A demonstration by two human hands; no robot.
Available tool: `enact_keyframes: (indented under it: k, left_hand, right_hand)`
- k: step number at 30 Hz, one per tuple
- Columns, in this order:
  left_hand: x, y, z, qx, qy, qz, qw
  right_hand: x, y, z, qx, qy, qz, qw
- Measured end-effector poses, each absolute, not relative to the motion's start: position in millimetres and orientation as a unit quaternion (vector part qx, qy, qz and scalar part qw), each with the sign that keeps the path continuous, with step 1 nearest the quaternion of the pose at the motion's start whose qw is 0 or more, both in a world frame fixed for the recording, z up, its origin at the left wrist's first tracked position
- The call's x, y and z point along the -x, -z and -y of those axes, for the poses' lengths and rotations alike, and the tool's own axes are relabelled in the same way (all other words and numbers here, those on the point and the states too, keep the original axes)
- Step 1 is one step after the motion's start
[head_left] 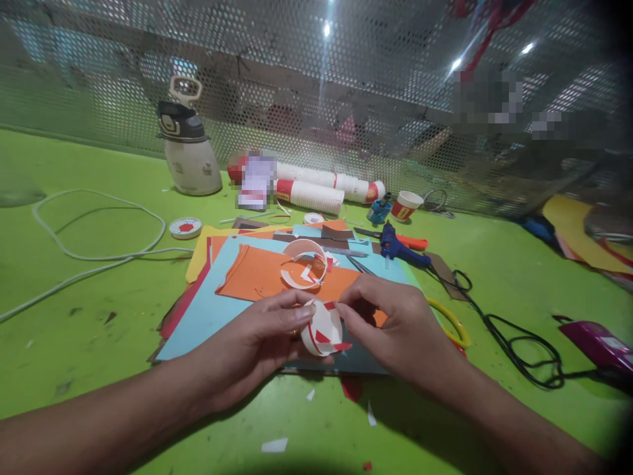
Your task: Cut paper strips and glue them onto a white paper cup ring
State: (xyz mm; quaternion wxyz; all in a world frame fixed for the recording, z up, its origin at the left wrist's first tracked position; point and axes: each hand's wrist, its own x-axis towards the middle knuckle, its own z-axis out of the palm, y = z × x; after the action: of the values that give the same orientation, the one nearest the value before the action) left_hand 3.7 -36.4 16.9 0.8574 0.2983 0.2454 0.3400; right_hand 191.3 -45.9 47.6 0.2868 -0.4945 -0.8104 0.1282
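Observation:
My left hand (271,323) is closed around a small white paper cup piece (325,326) with a red line near its rim, thumb on the edge. Red paper strips (329,340) show on the cup piece. At its upper right, my right hand (383,316) pinches a small red strip (330,305) between thumb and forefinger. Just beyond the hands a curled white paper ring (301,245) with cut bits inside lies on orange paper (247,274). Beneath that are light blue sheets (198,323).
Farther back lie a blue glue gun (398,245), orange-handled scissors (411,243), stacked paper cups (311,196), an upright paper cup (406,206) and a white sprayer bottle (192,161). A white cable (99,257) loops at left, a black cord (499,330) at right, near a purple device (598,346).

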Motion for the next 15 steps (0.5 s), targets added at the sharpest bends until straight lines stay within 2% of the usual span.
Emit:
enact_keyframes:
  k: [15]
  left_hand:
    - [-3.5, -14.4, 35.8, -0.307, -0.341, -0.246, 0.854]
  right_hand:
    - [-189.3, -46.2, 46.8, 0.498, -0.120, 0.808, 0.291]
